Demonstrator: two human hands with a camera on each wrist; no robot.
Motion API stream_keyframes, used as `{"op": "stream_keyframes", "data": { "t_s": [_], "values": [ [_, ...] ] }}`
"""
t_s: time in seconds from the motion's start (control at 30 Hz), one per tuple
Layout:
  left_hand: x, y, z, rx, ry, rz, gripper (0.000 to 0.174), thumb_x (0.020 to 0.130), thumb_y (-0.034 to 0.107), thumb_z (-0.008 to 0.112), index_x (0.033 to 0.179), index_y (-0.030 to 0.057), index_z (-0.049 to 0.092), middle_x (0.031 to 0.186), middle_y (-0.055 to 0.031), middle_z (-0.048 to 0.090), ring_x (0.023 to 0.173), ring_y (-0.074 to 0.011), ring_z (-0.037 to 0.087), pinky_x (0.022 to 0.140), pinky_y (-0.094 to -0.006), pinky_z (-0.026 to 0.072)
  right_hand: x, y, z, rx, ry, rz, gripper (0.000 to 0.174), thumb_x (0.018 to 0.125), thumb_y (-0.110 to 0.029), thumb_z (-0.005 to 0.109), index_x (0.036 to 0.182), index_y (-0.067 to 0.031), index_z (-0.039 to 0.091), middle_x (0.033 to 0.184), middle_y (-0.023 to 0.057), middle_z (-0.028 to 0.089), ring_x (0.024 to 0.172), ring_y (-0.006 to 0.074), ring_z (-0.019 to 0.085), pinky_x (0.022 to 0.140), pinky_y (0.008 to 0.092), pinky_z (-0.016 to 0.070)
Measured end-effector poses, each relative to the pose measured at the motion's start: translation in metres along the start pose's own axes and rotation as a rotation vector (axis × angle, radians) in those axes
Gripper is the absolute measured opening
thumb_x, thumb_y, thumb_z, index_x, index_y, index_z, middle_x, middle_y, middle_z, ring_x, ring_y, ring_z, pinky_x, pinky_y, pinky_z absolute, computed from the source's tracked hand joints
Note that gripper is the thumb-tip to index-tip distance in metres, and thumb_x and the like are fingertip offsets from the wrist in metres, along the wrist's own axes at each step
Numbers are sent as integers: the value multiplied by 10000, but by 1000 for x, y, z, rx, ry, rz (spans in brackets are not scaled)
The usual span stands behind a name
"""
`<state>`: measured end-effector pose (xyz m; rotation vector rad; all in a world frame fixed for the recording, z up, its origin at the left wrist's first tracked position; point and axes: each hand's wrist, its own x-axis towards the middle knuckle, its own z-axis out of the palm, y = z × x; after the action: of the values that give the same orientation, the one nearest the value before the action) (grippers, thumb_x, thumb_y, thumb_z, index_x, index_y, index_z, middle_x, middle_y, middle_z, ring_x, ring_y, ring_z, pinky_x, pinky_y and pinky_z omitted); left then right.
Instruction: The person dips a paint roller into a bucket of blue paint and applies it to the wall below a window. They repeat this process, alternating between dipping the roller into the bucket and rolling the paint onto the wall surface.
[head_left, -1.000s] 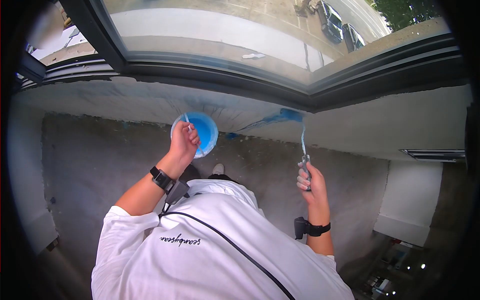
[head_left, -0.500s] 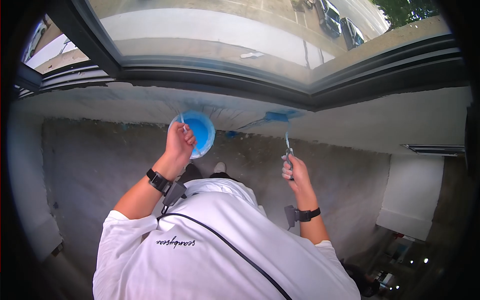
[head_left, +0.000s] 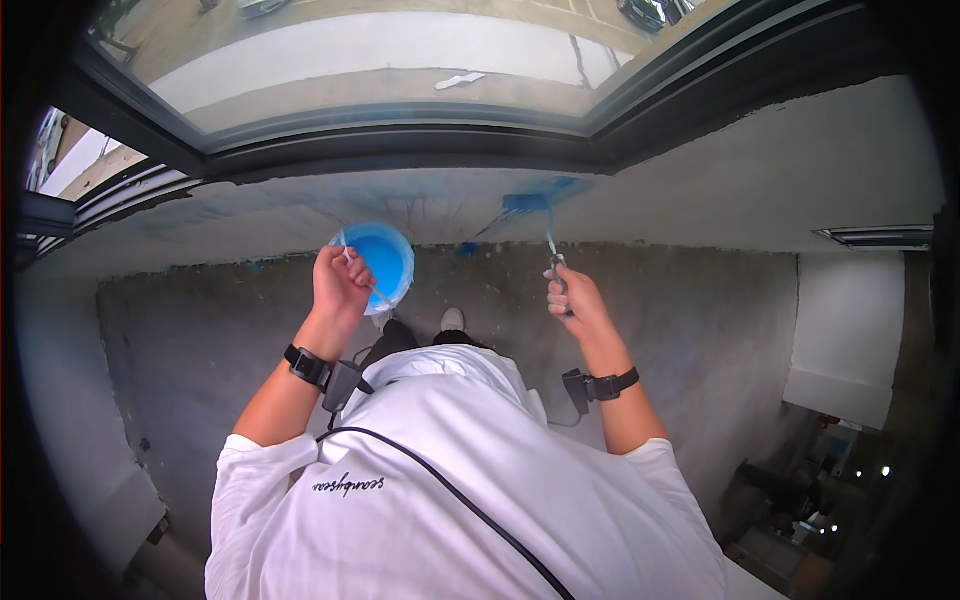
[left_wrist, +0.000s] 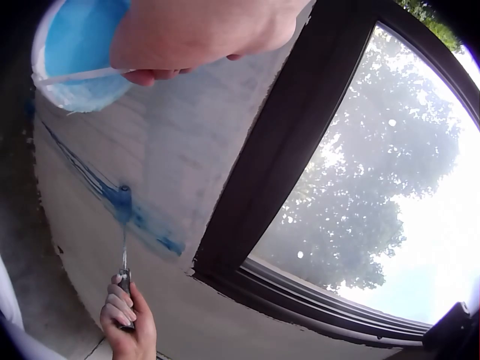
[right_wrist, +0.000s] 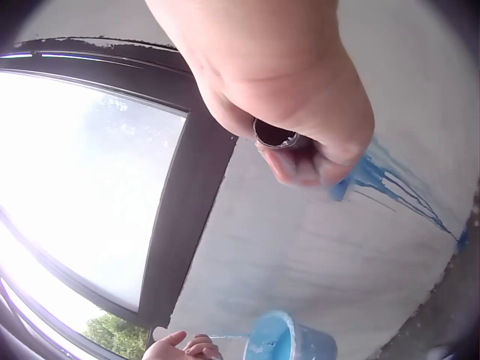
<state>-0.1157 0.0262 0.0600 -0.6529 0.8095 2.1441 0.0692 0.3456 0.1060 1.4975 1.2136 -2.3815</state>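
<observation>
My left hand (head_left: pixel 342 284) grips the white handle of a bucket (head_left: pixel 403 256) that holds bright blue liquid. Curled around the dark handle of a paint roller (head_left: pixel 551 232) is my right hand (head_left: pixel 578 303). The blue roller head (left_wrist: pixel 123 202) lies against the white wall below the window, on a wet blue patch with drips running down. In the right wrist view the right hand (right_wrist: pixel 285 90) hides most of the roller, and the hollow end of its handle shows. The bucket (right_wrist: pixel 313 345) hangs beside the wall there, near the left hand (right_wrist: pixel 182 349).
A dark window frame (head_left: pixel 400 150) runs above the wall (head_left: pixel 680 210). Below lies a grey floor (head_left: pixel 660 330), with a foot (head_left: pixel 453 319) near the wall. A metal-edged slot (head_left: pixel 878 237) is at the right, and dark clutter with small lights stands at the lower right.
The right hand and roller have moved left along the wall, nearer the bucket. The left hand still grips the bucket handle. The head view has shifted, showing more of the floor.
</observation>
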Motion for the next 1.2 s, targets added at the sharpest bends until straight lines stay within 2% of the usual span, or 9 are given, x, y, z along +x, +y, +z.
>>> {"op": "stream_keyframes", "data": {
  "t_s": [0.2, 0.43, 0.67, 0.9, 1.2],
  "values": [
    [0, -2, 3, -7, -9, -6, 159, 859, 275, 447, 786, 135, 428, 588, 16, 324, 556, -132, 329, 667, -308, 320, -49, -22, 0, 96, -139, -33, 227, 989, -217, 496, 989, 8, 530, 658, -11, 449, 500, 60, 368, 441, 226, 299],
    [4, 2, 3, -28, -31, -20, 158, 857, 266, 451, 793, 123, 428, 589, 8, 323, 561, -131, 325, 669, -303, 320, -92, -37, 9, 21, -101, -82, 223, 1000, -224, 479, 995, -8, 531, 646, -15, 448, 478, 55, 357, 430, 221, 289],
    [4, 0, -6, -50, -24, 16, 163, 857, 273, 457, 797, 122, 441, 590, 8, 325, 564, -135, 336, 674, -303, 331, -103, -34, 7, 8, -102, -97, 211, 1009, -213, 454, 996, -17, 532, 623, -29, 416, 449, 35, 345, 398, 202, 275],
    [1, -1, -5, -47, 18, 50, 162, 857, 277, 455, 796, 128, 439, 594, 9, 324, 565, -137, 334, 672, -308, 329, -48, -7, 12, 120, -130, -28, 198, 1000, -211, 473, 965, -24, 525, 627, -22, 416, 459, 44, 333, 401, 204, 280],
    [-2, -6, -8, -35, 45, 36, 164, 863, 274, 441, 801, 123, 422, 598, 7, 324, 570, -137, 329, 662, -305, 319, 55, 21, 2, 32, -97, 67, 212, 983, -235, 489, 900, -40, 499, 649, -15, 429, 486, 70, 362, 423, 235, 299]
  ]
}}
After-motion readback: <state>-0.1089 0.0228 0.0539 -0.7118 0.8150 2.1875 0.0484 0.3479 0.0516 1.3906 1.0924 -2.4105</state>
